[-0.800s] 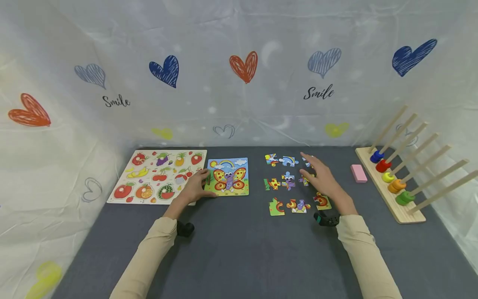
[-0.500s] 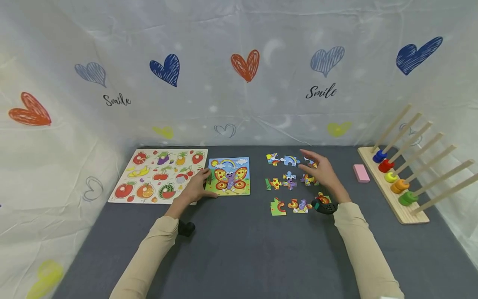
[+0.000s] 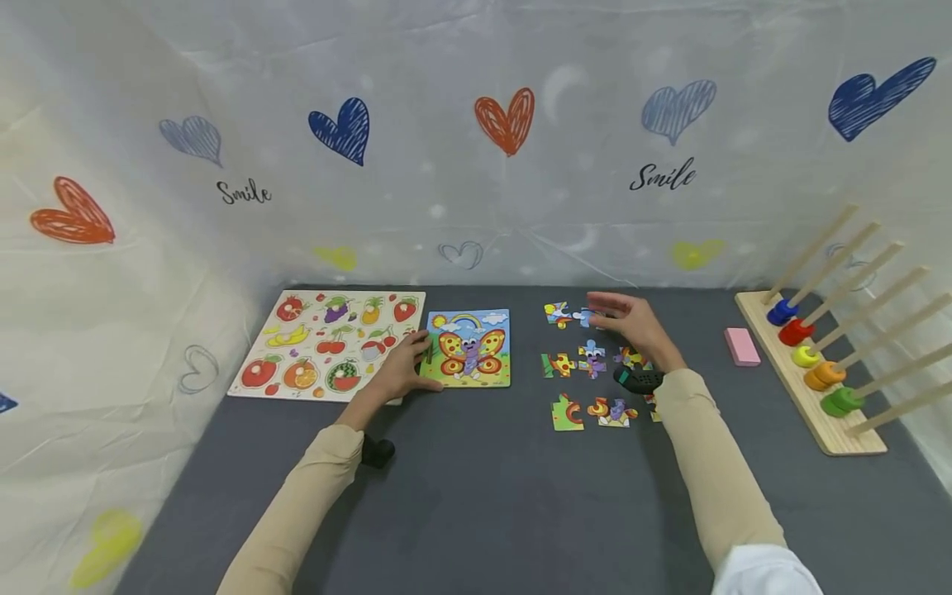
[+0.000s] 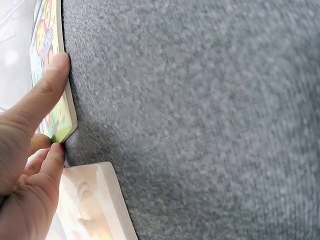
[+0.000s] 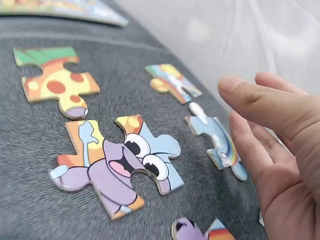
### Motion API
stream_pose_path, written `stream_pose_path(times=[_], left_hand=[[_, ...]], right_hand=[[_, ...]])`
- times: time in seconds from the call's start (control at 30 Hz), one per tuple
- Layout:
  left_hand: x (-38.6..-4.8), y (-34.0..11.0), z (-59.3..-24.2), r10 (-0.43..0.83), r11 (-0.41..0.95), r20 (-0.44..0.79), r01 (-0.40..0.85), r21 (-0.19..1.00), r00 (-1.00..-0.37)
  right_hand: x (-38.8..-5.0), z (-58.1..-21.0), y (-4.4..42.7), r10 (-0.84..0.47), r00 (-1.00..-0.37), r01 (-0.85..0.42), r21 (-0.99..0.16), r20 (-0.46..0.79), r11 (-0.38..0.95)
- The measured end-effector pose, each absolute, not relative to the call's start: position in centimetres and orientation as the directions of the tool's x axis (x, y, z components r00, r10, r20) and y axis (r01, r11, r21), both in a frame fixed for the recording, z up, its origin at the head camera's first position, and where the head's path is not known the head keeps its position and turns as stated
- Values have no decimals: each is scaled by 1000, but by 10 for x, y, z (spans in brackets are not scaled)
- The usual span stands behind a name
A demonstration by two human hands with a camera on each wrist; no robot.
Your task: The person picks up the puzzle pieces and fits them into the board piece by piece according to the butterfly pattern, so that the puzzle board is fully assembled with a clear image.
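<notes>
In the head view, the left hand (image 3: pixel 402 369) is holding the butterfly board (image 3: pixel 470 351) at its 8 o'clock corner, the thumb lying along the near edge. A fruit board (image 3: pixel 316 347) is lying at that board's 9 o'clock. Toward its 3 o'clock, loose puzzle pieces (image 3: pixel 592 362) are spreading in rows on the tabletop (image 3: pixel 476 504). The right hand (image 3: pixel 638 326) is hovering, thumb and fingers parted, by the rainbow piece (image 5: pixel 217 137); contact is staying unclear. A pink block (image 3: pixel 742 347) is resting at that hand's 3 o'clock, a peg stand (image 3: pixel 795 379) standing just beyond.
</notes>
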State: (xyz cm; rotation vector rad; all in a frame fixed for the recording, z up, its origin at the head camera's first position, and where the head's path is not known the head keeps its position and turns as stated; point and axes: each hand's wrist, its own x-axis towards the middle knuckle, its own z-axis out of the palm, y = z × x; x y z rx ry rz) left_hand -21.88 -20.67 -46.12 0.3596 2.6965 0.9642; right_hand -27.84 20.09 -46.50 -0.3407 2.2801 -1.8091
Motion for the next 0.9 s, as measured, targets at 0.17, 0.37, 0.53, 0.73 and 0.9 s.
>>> stream_pose_path(times=[0.17,0.37,0.53,0.73,0.9], left_hand=[[-219,-205,-459,341,730,-124,179,659,-932],[-220,-204,-460,347,734,-129,183,653,-929],[-219,-206,-457,327,773,-134,183,607,-935],[-221,-203,-454,309,812,-152,177,555,-939],[-221,-202,-454,298,819,-160,167,549,-941]], right_hand=[[-290,-464,196,-344,-938,-29,-982,-37,186],[-302,-465,190,-376,-926,-10,-991,-42,135],[-310,-470,180,-372,-927,-23,-986,-40,165],[-317,-469,170,-368,-928,-52,-957,-59,285],[-321,-468,163,-350,-929,-38,-913,-117,406]])
